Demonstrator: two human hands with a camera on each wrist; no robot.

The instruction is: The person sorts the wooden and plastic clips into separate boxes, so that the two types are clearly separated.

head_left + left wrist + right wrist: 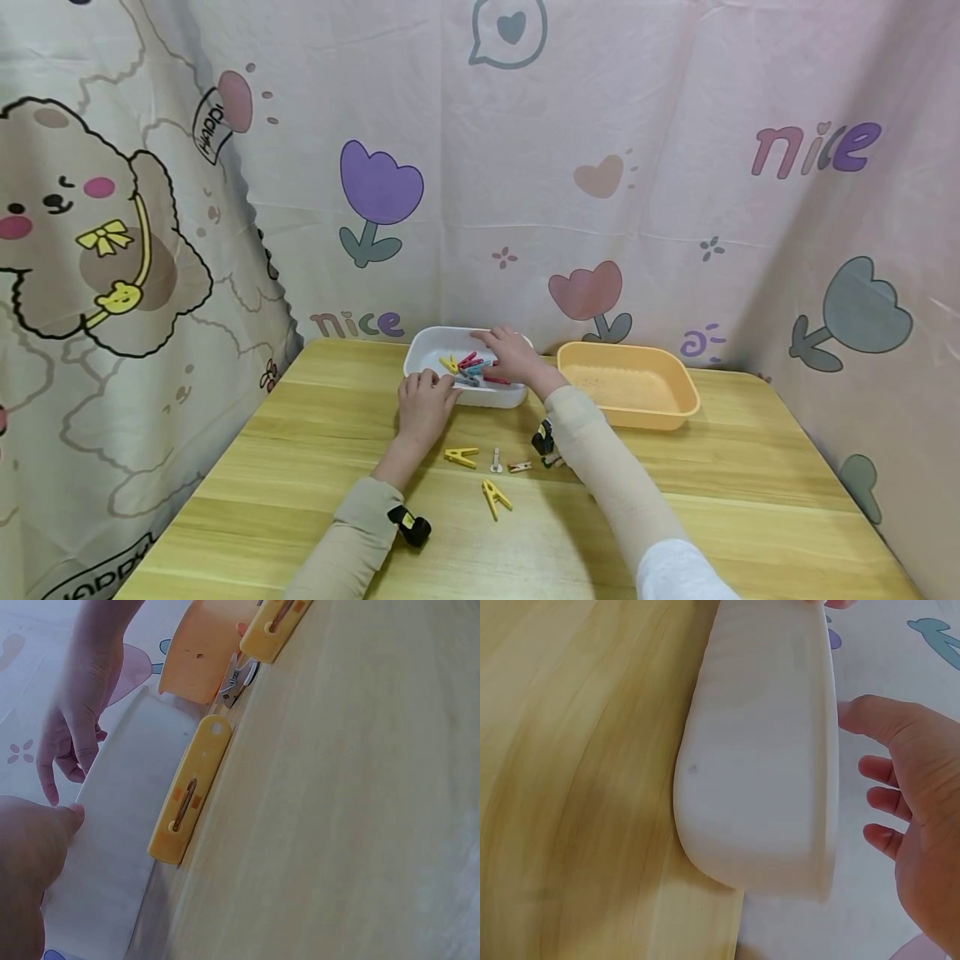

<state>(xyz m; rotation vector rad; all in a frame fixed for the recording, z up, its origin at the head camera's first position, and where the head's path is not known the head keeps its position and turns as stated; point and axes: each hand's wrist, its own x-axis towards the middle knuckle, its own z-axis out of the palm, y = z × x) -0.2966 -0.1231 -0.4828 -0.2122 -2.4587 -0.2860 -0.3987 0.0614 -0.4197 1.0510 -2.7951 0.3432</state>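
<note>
A white plastic basin (491,398) stands at the back of the table, with several coloured clothespins (471,362) inside, among them yellow, red, blue and grey ones. My left hand (426,408) grips its near left rim; in the left wrist view the thumb (71,817) lies on the outer wall and the other fingers are hidden. Over the right side of the basin hangs my right hand (513,357). Its fingers (881,799) are loosely bent, with nothing visible between them in the right wrist view.
A yellow-orange basin (652,417) is to the right of the white one. In front lie a yellow clothespin (461,456), another yellow clothespin (495,497), a small pale clothespin (496,461) and a wooden clothespin (519,467). A patterned curtain (480,167) hangs behind the table.
</note>
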